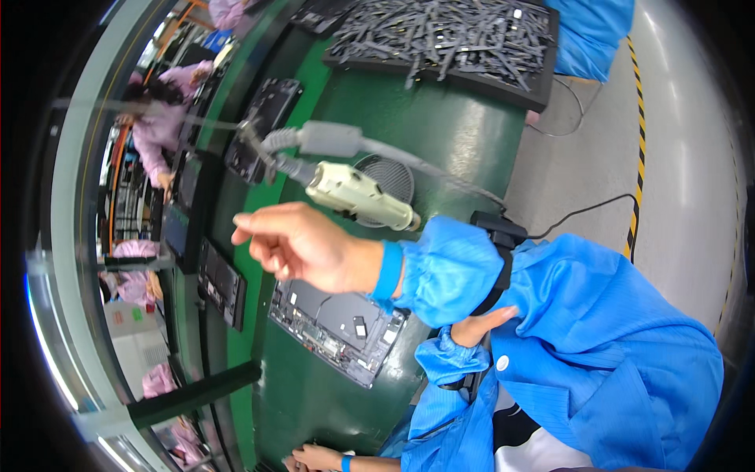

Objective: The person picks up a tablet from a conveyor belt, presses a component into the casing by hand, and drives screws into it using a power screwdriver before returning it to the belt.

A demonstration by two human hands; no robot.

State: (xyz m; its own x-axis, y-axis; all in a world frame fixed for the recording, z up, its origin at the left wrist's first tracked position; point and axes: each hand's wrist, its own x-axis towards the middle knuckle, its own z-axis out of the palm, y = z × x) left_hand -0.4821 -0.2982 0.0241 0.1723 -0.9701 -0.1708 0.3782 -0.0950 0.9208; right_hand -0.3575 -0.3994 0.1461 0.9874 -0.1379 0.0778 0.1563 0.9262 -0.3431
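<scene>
Have the right hand raised over the green counter, fingers loosely curled on nothing visible, just beside the corded pale electric screwdriver. Have the left hand well apart from the right one, near the black strap on the right sleeve; cannot tell its grip. Can see the opened laptop chassis flat on the counter, partly behind the right hand, and a black tray of dark strips by the view's top edge.

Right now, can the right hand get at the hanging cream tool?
Probably yes: the right hand appears near the cream tool, with nothing visible between them, though depth is hard to judge.
</scene>
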